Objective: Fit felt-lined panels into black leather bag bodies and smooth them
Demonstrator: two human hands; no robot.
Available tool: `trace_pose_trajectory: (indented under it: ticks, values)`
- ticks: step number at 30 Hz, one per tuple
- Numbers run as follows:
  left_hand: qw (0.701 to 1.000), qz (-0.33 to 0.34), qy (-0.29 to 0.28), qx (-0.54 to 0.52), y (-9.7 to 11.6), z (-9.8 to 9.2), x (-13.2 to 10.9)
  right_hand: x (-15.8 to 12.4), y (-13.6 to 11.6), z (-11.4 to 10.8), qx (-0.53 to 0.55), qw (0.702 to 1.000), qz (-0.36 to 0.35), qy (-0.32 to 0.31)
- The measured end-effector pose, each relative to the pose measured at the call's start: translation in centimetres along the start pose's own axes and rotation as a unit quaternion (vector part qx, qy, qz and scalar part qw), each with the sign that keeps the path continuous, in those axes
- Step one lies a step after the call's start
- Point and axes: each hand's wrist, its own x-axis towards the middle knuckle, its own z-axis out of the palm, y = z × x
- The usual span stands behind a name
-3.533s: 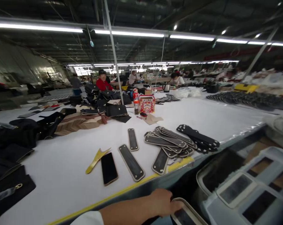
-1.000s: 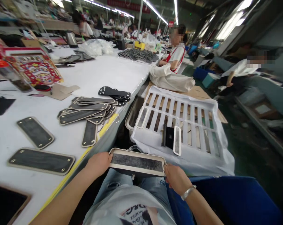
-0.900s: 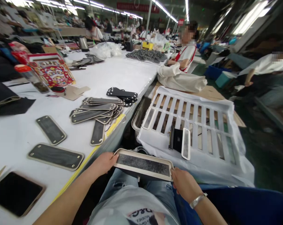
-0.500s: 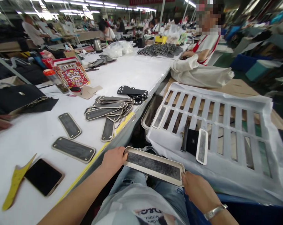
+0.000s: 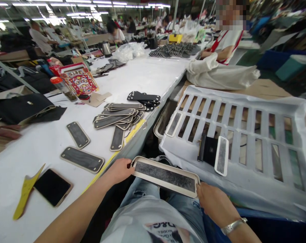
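Observation:
Between my hands, over my lap, is a long rounded-corner panel point(image 5: 165, 175) with a raised cream rim and a mottled dark grey middle. My left hand point(image 5: 121, 170) pinches its left end, and my right hand point(image 5: 215, 202), a silver band on the wrist, grips the right end. The panel slants slightly down to the right. On the white table to the left lie two similar dark panels with cream edges and metal eyelets, a nearer one point(image 5: 82, 159) and a farther one point(image 5: 78, 134). A pile of such panels point(image 5: 115, 116) rests close to the table's edge.
A phone point(image 5: 53, 186) and a yellow scissor-like tool point(image 5: 26, 194) lie at left. At right, a white slotted sheet point(image 5: 240, 126) carries a black clasped item point(image 5: 208, 150) and a cream-edged strip point(image 5: 221, 156). A co-worker point(image 5: 226, 44) sits beyond a white sack point(image 5: 221, 72).
The view has shifted slightly. My left hand has moved a little left, to the very end of the panel; both hands still hold it.

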Motion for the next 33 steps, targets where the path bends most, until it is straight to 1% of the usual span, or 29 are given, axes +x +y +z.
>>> trace_pose_trajectory:
  ticks: [3, 7, 9, 15, 18, 20, 22, 24, 25, 26, 27, 30, 33]
  values:
    - [0.999, -0.019, 0.006, 0.027, 0.6, 0.1, 0.2, 0.0, 0.1, 0.3, 0.0, 1.0, 0.0, 0.007]
    - [0.992, -0.026, 0.038, 0.116, 0.7, 0.7, 0.6, 0.1, 0.3, 0.6, 0.0, 1.0, 0.006, 0.015]
    - [0.988, -0.025, 0.042, 0.146, 0.7, 0.9, 0.7, 0.2, 0.3, 0.6, 0.002, 1.0, 0.008, 0.012]
    - [0.986, -0.016, 0.032, 0.16, 1.1, 1.0, 0.8, 0.1, 0.3, 0.2, 0.009, 1.0, -0.008, 0.01]
    - [0.991, -0.01, 0.021, 0.134, 1.1, 0.5, 0.8, 0.0, 0.3, 0.1, 0.011, 1.0, -0.012, 0.009]
    - [0.995, -0.006, -0.001, 0.099, 0.6, 0.1, 0.9, -0.1, 0.4, 0.0, 0.003, 1.0, -0.018, 0.006]
    - [0.999, -0.004, -0.049, 0.001, -0.3, -0.1, 1.0, -0.1, 0.5, 0.0, -0.006, 1.0, -0.026, 0.006]
    - [0.986, -0.005, -0.099, -0.137, -1.3, 0.0, 1.1, -0.1, 0.6, 0.1, -0.013, 0.999, -0.032, 0.01]
    - [0.976, -0.008, -0.108, -0.188, -1.7, 0.2, 1.1, -0.1, 0.6, 0.2, -0.017, 0.999, -0.035, 0.015]
    - [0.972, -0.01, -0.102, -0.211, -2.0, 0.4, 1.1, -0.1, 0.7, 0.4, -0.021, 0.999, -0.037, 0.02]
    - [0.974, -0.013, -0.086, -0.209, -2.1, 0.7, 1.1, 0.0, 0.8, 0.5, -0.025, 0.999, -0.039, 0.026]
    - [0.992, -0.022, -0.027, -0.123, -1.5, 1.2, 1.1, 0.0, 0.9, 0.7, -0.031, 0.998, -0.042, 0.042]
    - [0.999, -0.032, -0.005, -0.039, -0.1, 1.0, 1.1, 0.0, 1.0, 0.5, -0.043, 0.996, -0.056, 0.048]
